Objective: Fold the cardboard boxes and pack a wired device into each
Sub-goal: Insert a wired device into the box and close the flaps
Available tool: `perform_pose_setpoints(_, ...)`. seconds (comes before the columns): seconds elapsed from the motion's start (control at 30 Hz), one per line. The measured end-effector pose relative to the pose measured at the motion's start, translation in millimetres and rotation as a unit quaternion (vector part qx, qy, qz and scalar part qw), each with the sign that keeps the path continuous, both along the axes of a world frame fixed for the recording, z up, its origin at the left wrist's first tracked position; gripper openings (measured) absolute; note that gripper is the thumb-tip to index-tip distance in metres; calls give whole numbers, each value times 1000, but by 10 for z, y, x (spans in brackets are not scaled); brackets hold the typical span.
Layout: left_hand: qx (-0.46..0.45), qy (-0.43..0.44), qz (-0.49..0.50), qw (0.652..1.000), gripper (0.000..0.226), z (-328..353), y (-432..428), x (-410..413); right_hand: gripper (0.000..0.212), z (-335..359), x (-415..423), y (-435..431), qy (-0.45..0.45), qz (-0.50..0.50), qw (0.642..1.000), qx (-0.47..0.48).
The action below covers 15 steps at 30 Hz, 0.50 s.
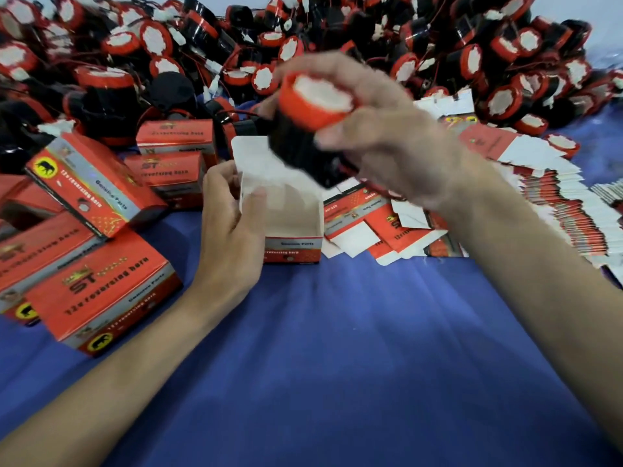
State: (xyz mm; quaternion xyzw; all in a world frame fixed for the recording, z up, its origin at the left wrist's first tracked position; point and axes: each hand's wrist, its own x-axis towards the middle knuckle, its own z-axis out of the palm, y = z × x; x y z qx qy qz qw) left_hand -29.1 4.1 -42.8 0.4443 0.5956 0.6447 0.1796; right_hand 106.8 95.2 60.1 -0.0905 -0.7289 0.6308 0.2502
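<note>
An open red and white cardboard box (292, 227) stands upright on the blue cloth at the centre, its top flap raised at the back. My left hand (229, 224) grips its left wall, thumb at the opening. My right hand (367, 129) holds a black wired device with a red and white cap (310, 129) tilted just above the box's mouth. The device's lower end is blurred and hangs over the opening.
A big heap of the same black and red devices (303, 35) fills the back. Several closed red boxes (97, 291) lie at the left. Flat unfolded box blanks (556, 203) are stacked at the right. Blue cloth (337, 365) covers the table in front.
</note>
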Motion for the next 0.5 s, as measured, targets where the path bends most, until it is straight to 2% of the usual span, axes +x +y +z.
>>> perform_pose_setpoints(0.07, -1, -2, 2, 1000, 15, -3, -10, -4, 54, -42, -37, -93, -89, -5, 985, 149)
perform_pose_setpoints(0.1, -6, -1, 4, 1000, 10, 1, -10, -4, 53, -67, -49, -116, -129, -25, 961, 241)
perform_pose_setpoints(0.17, -17, 5, 13, 1000, 6, 7, -4, -5, 54, -132, -67, -102, -155, -67, 905, 390)
perform_pose_setpoints(0.37, -3, -19, 43, 999, 22, 28, 6, -23, 63, -239, -114, -80, -241, -98, 818, 513)
perform_pose_setpoints(0.5, -4, -22, 57, 998, 25, 27, 14, -39, 61, -273, -130, -137, -259, -73, 802, 533)
